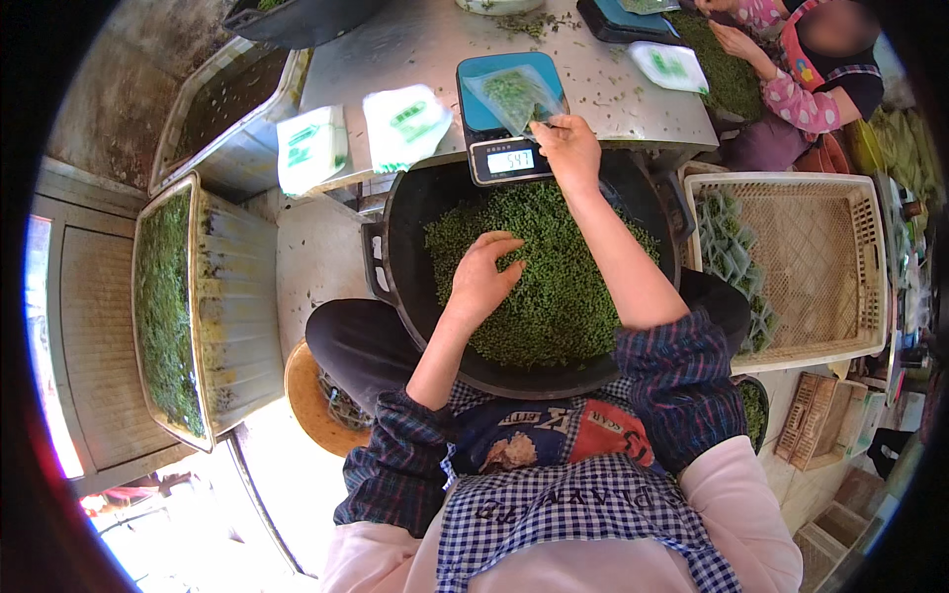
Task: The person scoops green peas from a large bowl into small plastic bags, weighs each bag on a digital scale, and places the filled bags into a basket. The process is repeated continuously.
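My right hand [569, 152] pinches the near corner of a clear plastic bag [513, 93] partly filled with small green leaves. The bag is over the blue plate of a digital kitchen scale [478, 111], whose display is lit; whether the bag bears on the plate I cannot tell. Over a wide black tub [415, 222], my left hand [485, 274] is at the left part of a heap of small green leaves [552, 296], its fingers apart with nothing seen between them. Two stacks of printed plastic bags, one [408, 126] nearer the scale and one [313, 148] farther left, lie on the metal table [356, 59].
At the right, a cream plastic crate [808, 363] holds several filled bags [730, 252]. A co-worker [808, 96] sits at the upper right by a second scale [630, 22]. Left stand a tall bin of greens [237, 319] and an orange-brown basin [304, 400].
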Demonstrator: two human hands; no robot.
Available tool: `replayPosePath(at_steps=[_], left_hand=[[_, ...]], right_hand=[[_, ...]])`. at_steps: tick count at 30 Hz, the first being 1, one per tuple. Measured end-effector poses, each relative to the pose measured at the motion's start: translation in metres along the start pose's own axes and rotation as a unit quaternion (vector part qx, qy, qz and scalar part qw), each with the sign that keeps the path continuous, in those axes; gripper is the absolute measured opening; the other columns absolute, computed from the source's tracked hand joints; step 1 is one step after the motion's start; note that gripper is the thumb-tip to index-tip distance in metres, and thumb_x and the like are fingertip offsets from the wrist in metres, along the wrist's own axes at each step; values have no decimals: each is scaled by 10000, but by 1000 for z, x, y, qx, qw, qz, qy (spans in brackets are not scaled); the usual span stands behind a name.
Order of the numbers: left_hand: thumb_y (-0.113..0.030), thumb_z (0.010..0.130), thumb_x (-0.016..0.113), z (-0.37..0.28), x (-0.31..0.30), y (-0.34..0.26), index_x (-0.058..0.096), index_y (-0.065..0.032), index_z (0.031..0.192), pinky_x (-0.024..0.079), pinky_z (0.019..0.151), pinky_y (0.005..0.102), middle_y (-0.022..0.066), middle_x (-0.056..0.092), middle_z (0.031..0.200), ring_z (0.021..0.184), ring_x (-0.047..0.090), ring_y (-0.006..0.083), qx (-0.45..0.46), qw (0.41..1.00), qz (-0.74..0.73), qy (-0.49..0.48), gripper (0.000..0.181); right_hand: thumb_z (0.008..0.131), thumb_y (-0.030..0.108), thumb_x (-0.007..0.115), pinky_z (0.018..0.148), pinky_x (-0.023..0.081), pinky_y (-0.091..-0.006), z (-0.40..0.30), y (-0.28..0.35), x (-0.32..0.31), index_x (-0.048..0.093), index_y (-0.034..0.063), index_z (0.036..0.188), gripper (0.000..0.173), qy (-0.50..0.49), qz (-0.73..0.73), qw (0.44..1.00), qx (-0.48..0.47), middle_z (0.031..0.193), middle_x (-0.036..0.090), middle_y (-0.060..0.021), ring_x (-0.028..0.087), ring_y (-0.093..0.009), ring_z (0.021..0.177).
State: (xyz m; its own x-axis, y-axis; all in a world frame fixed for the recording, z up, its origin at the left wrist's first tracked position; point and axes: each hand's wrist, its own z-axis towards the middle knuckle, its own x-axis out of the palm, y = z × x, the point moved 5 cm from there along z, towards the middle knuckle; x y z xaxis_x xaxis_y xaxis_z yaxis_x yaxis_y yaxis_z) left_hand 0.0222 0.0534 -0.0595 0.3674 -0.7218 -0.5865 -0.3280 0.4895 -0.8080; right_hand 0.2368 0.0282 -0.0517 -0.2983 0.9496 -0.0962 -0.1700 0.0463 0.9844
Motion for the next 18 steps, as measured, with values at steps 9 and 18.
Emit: replayPosePath(at_steps=[9, 18], left_hand=[[-120, 816, 666, -2, 11, -2, 671, -43, 1088, 470, 916, 360, 121, 604, 1182, 1097, 585, 279, -5, 999, -43, 9, 283], [-133, 834, 668, 7, -1, 2, 680, -34, 1052, 497, 804, 315, 116, 659, 1016, 893, 635, 213, -9, 987, -143, -74, 239]], right_hand=[[908, 73, 567, 579, 505, -232, -17, 9, -19, 611, -42, 1081, 212, 127, 58, 983, 123, 859, 669, -86, 635, -110, 657], [935, 116, 564, 599, 505, -237, -40, 22, -49, 617, -34, 1093, 224, 178, 104, 963, 171, 899, 669, -86, 623, -106, 698]])
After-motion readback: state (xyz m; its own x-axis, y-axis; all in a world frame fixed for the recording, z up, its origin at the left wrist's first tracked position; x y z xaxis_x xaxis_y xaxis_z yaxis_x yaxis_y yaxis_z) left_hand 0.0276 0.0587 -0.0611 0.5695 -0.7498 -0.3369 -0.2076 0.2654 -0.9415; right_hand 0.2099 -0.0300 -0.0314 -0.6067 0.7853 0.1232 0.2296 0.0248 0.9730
